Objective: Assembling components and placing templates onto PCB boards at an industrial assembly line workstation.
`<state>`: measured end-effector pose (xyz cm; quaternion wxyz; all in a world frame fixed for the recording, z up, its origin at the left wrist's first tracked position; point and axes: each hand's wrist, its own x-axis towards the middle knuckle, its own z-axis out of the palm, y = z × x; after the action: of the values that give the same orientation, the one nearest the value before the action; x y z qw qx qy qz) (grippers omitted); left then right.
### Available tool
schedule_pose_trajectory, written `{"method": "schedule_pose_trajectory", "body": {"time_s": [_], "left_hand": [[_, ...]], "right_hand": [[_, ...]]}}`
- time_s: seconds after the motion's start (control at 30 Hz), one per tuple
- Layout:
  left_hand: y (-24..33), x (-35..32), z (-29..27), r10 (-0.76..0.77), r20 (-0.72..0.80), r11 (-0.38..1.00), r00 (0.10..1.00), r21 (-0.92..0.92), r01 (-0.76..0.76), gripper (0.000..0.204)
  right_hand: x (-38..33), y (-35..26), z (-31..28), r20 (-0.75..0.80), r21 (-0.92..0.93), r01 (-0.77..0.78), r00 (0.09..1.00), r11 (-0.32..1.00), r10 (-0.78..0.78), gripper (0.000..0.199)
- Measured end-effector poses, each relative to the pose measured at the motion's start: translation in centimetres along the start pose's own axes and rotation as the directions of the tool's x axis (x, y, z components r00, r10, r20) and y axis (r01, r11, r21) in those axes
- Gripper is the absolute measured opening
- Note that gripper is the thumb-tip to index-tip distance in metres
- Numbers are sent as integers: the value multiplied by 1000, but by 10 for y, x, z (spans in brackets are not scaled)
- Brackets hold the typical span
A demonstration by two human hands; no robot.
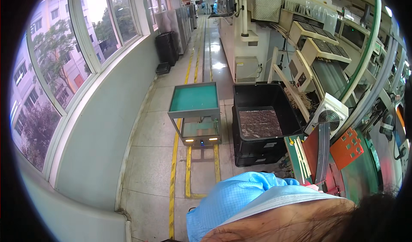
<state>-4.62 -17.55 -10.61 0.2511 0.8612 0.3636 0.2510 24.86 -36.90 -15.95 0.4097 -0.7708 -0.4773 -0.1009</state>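
Note:
My left arm, in a blue checked sleeve (pixel 240 197), stretches from the lower middle toward the bench at the right. Just past the sleeve's end shows a small pink patch (pixel 315 187), perhaps part of my left hand; its fingers and anything in them are hidden. Close by on the green bench top (pixel 296 158) lie several thin pale sticks (pixel 301 160). Beside them stands a dark ribbed rack (pixel 321 152). An orange plate with cut-outs (pixel 347 148) leans farther right. My right hand is out of the picture.
A wheeled cart with a green top (pixel 194 97) stands ahead on the yellow-marked floor. Right of it are stacked black bins (pixel 257 149), the upper holding dark sheet-like material (pixel 259 124). A white fan unit (pixel 329 115) and machines line the right; a windowed wall (pixel 94 126) runs left.

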Motion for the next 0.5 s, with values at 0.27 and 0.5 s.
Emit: {"method": "schedule_pose_trajectory", "body": {"time_s": [0.27,0.5], "left_hand": [[-1,-1,2,27,0,1000,1000,-4,-27,39],[1,4,2,6,-7,1000,1000,-14,-6,37]], "right_hand": [[-9,11,-3,44,240,-56,998,969,47,49],[-1,22,8,9,123,17,1000,992,-18,47]]}}
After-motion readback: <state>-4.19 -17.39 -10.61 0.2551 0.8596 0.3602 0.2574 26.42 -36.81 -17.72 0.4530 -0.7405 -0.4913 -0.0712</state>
